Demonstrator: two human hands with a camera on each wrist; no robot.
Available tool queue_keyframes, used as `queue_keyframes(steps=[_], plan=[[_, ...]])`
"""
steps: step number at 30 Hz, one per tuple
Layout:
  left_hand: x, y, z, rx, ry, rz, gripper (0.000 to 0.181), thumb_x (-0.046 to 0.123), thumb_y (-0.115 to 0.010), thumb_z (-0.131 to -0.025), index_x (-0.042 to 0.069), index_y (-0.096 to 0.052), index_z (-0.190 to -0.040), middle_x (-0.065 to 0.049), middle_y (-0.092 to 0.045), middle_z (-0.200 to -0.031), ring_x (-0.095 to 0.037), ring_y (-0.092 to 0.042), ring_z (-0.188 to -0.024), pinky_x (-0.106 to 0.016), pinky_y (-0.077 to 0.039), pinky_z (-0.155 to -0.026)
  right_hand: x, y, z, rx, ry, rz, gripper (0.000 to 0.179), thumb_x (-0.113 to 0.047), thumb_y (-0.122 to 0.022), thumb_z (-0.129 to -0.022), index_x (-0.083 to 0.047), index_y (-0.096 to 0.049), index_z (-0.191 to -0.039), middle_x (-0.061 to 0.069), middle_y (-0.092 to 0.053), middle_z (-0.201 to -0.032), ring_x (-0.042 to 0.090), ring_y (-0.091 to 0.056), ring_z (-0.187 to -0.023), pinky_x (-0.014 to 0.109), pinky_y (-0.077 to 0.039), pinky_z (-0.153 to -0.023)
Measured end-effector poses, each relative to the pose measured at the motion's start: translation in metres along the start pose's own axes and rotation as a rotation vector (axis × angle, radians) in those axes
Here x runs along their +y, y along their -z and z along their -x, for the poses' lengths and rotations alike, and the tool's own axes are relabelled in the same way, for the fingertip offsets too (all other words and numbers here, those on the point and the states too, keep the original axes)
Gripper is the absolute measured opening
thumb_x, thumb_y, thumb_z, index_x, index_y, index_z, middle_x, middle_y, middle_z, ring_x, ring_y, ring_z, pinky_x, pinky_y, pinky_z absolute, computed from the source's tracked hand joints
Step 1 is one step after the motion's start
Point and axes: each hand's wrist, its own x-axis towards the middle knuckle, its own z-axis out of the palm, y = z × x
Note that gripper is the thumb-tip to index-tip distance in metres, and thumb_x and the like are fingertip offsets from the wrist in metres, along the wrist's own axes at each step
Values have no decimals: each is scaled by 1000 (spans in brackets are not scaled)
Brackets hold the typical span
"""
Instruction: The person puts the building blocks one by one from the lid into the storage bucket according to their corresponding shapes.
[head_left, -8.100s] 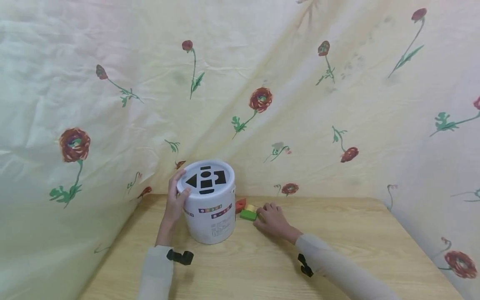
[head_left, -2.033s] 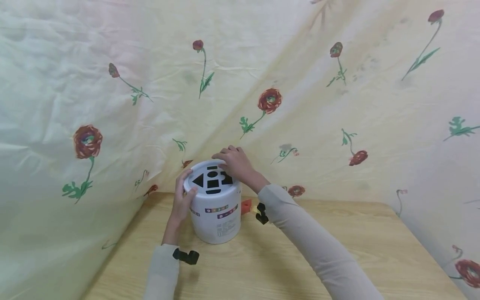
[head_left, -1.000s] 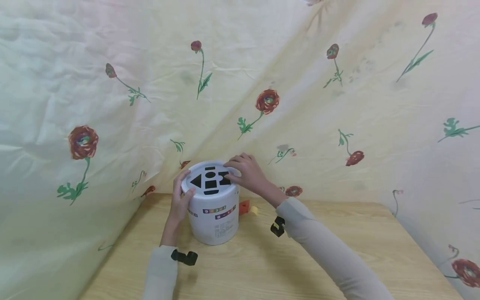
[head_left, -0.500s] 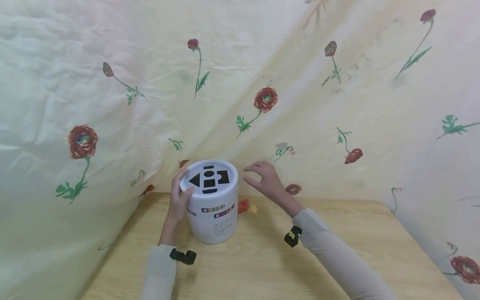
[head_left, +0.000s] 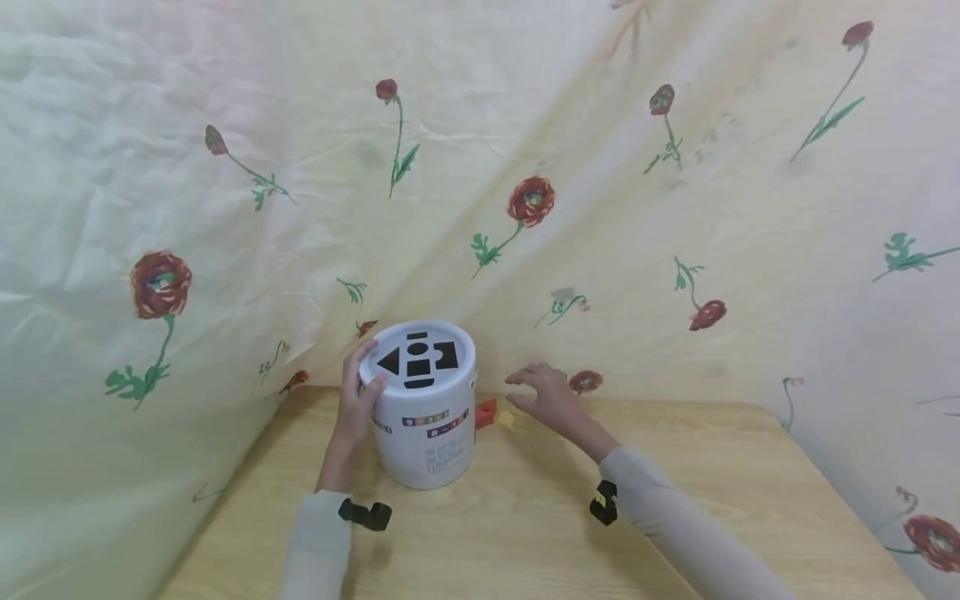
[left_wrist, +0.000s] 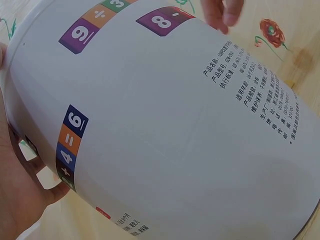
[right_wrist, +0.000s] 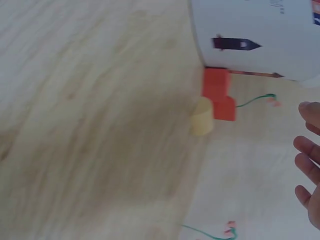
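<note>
A white bucket [head_left: 420,446] stands upright on the table; its lid [head_left: 438,381] has several dark shaped holes, including a triangle and a circle. My left hand [head_left: 352,408] grips the left side of the rim, thumb toward the near side. In the left wrist view, printed sums cover the bucket wall [left_wrist: 150,115]. My right hand [head_left: 551,400] hovers right of the bucket with relaxed, slightly bent fingers and holds nothing. Below and left of it are a red block [head_left: 486,413] by the bucket and a yellow cylinder [right_wrist: 202,117] touching or very near it.
The wooden table [head_left: 495,542] extends to the right and front. A floral cloth [head_left: 420,250] hangs behind the table and along its left side. Each sleeve bears a black wrist mount, one on the left [head_left: 366,514] and one on the right [head_left: 603,502].
My right hand went from a green block on the table to above the lid, then back right and down. The green block is no longer visible. My left hand stays on the rim.
</note>
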Motion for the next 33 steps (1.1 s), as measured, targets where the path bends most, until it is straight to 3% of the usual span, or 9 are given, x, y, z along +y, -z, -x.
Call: queue_keyframes(steps=[7,14,19,33], plan=[[3,-1,0,-4,-9,8,63,27,-50,-95,27,-33,-155,-4,-24,-162,-42,-37,-141,-60,-41,-111,9,-12,8,-78,15,40,26,-22,-78,-88,-8,-76,-109,9,-74,-104,27,-62,-98,48,-51,-86],[2,0,-2,-8,-12,6,63,27,-49,-96,25,-33,-156,-5,-23,-163,-41,-38,-141,-59,-41,-112,17,-23,8,-160,-20,26,26,-20,-78,-87,-5,-76,-108,11,-75,-100,29,-65,-93,45,-52,-82],[1,0,-1,-7,-6,11,62,26,-50,-96,24,-33,-156,-6,-23,-163,-37,-38,-141,-58,-40,-113,21,-31,8,-216,-77,-23,25,-20,-76,-88,-3,-76,-107,13,-75,-98,31,-65,-91,43,-52,-78],[1,-1,1,1,-7,-9,62,28,-50,-95,26,-33,-155,-4,-26,-161,-39,-39,-141,-60,-41,-111,19,-52,2,-231,-264,-128,19,-13,-75,-90,0,-76,-104,15,-76,-99,27,-68,-91,45,-58,-82]])
